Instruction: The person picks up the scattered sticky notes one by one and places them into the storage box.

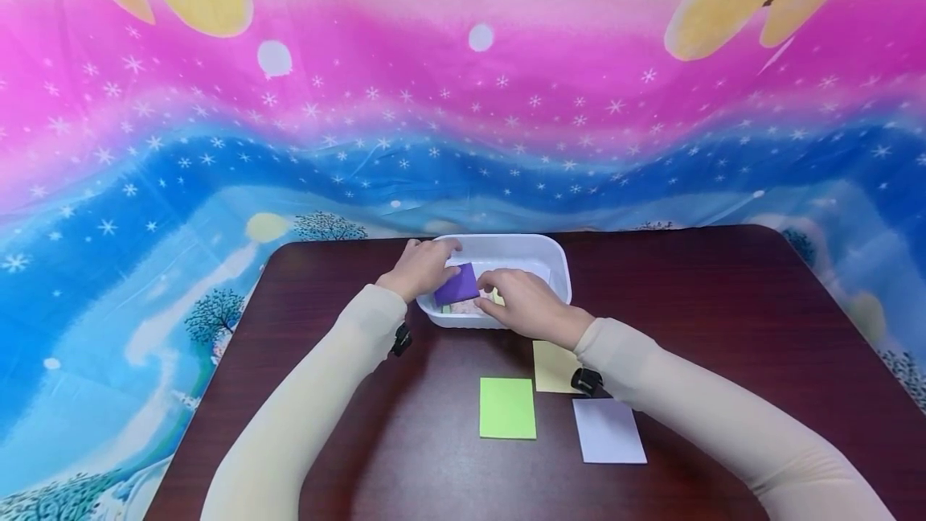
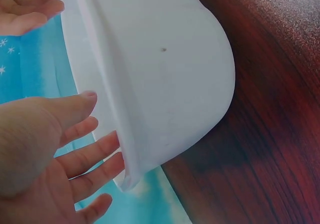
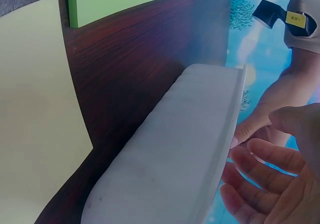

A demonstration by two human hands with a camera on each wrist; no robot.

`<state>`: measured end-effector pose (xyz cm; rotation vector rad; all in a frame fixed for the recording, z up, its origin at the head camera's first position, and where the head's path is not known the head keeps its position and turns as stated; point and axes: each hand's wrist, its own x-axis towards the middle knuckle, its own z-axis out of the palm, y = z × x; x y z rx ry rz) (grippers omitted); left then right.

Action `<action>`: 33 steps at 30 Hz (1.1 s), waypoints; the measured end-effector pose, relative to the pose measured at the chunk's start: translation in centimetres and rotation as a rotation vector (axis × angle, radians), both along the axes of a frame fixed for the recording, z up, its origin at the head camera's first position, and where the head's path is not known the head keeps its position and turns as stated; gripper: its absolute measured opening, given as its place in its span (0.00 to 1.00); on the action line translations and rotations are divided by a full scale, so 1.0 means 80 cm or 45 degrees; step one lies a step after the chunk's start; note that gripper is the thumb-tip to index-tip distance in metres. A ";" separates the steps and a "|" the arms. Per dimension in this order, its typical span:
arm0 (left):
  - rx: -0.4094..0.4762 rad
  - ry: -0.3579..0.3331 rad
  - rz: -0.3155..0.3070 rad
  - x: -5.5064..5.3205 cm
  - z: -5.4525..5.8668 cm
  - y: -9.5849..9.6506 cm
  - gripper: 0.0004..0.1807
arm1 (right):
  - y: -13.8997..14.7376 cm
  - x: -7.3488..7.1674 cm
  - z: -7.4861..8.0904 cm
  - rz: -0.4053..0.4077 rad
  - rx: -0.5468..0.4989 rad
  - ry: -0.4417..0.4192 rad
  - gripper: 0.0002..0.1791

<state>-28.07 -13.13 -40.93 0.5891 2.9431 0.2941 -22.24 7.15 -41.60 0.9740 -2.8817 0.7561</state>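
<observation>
A purple sticky-note pad is inside the white plastic basin, over paler pieces that are partly covered. My left hand is at the basin's left side, its thumb close to the purple pad. In the left wrist view the left hand has spread fingers along the basin's rim, with nothing seen between them. My right hand reaches over the near rim, fingertips just right of the purple pad. Seen from the right wrist, the right hand has loosely bent fingers and holds nothing visible.
On the dark wooden table, nearer than the basin, lie a green pad, a pale yellow pad and a pale lilac pad. The right forearm passes above the last two. A patterned cloth hangs behind the table.
</observation>
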 end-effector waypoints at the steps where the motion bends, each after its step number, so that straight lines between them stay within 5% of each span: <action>1: -0.001 0.003 -0.002 0.000 0.000 0.000 0.24 | 0.000 0.000 0.000 0.000 0.003 0.001 0.16; 33: 0.069 0.057 0.054 0.009 0.004 -0.007 0.21 | 0.001 -0.001 0.005 -0.014 -0.005 0.007 0.16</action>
